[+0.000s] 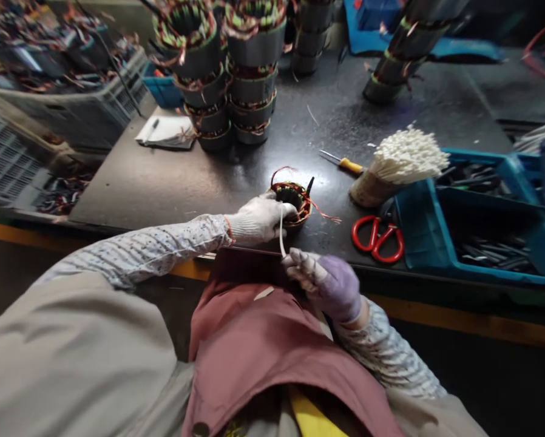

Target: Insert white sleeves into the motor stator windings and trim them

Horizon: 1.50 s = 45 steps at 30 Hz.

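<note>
Along the near edge of the worktop (186, 182), you are bracing the wired ring (306, 211) under your half-curled left hand (263, 218) while your closed right hand (324, 282) is pinching the white cord (281, 233), ideally keeping it straight.

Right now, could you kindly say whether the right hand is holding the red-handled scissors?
No, the right hand grips a thin white strip, while the scissors lie on the table.

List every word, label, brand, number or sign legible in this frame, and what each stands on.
No text can be read.
Yellow marking on the clothing, bottom edge: too small and blurred.
White paper pad: no legible writing.
Wire-wound ring at the left hand: no legible marking.
</note>
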{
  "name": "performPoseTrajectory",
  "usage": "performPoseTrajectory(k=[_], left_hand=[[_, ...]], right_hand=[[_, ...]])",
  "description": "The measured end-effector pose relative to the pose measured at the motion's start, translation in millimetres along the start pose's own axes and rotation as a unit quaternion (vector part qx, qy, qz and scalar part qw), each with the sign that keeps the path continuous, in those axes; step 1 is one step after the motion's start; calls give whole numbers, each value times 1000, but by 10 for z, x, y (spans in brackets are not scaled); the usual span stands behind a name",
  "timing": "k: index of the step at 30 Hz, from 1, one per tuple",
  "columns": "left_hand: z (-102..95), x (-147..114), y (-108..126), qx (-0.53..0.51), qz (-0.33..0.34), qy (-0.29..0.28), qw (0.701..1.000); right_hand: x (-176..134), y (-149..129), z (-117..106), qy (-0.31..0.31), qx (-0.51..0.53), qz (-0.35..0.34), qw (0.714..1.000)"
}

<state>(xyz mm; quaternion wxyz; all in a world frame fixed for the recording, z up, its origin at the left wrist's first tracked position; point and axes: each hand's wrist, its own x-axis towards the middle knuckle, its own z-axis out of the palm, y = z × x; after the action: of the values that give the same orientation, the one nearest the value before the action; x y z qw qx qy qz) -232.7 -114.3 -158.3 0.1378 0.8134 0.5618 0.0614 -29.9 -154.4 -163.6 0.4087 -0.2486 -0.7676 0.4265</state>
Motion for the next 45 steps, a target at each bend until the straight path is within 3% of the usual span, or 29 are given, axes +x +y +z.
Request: performPoseTrajectory(k=[1,2,3,6,7,8,9,10,11,13,14,15,16,17,20,23,26,29,32,35,37,40,45], left_hand=[[-2,-19,0,6,7,-1,1000],[0,-37,-8,12,15,1,1000],[5,-50,-22,15,23,7,1000],[23,-38,-78,-1,43,22,999],[28,-16,-94,-13,41,21,999],[33,11,-106,-23,36,15,999],[36,38,-114,-31,28,9,999],[36,61,-117,-34,20,2,999],[31,74,-118,-33,15,-4,999],[-3,60,-114,-19,30,-15,999],[-35,32,-111,-9,47,-21,999],[-77,-3,-109,2,62,-30,998],[-126,-40,-109,12,70,-42,997],[-178,-72,-110,20,69,-55,996],[-291,-79,-100,32,40,-85,995],[-239,39,-57,48,33,-74,996],[-35,144,-35,49,44,-7,998],[160,153,-79,12,73,76,994],[225,108,-132,5,113,92,989],[170,72,-131,7,96,68,993],[114,69,-115,11,70,61,996],[75,97,-113,30,79,38,996],[138,156,-134,38,103,45,993]], right_hand=[[-59,-9,104,-57,90,44,993],[-132,-39,192,-122,192,105,968],[-220,-91,268,-197,291,169,921],[-500,-301,424,-396,498,291,715],[-562,-361,447,-420,534,301,669],[-591,-402,451,-430,555,295,649],[-585,-420,436,-431,557,276,654],[-547,-410,403,-416,540,258,685],[-484,-374,355,-369,508,249,738],[-324,-239,240,-166,414,279,850],[-246,-155,183,-38,365,311,877],[-181,-70,133,79,325,341,878],[-132,9,95,154,303,361,868],[-100,78,70,189,297,371,859],[-76,217,78,199,300,374,855],[-86,271,138,222,299,364,853],[-97,244,133,260,273,333,864],[-153,144,19,305,178,206,912],[-290,74,-110,244,54,55,967],[-488,123,-132,118,-16,-11,993],[-621,189,-89,81,-59,-28,995],[-766,228,-22,77,-121,-37,989],[-789,125,-67,135,-76,58,986]])
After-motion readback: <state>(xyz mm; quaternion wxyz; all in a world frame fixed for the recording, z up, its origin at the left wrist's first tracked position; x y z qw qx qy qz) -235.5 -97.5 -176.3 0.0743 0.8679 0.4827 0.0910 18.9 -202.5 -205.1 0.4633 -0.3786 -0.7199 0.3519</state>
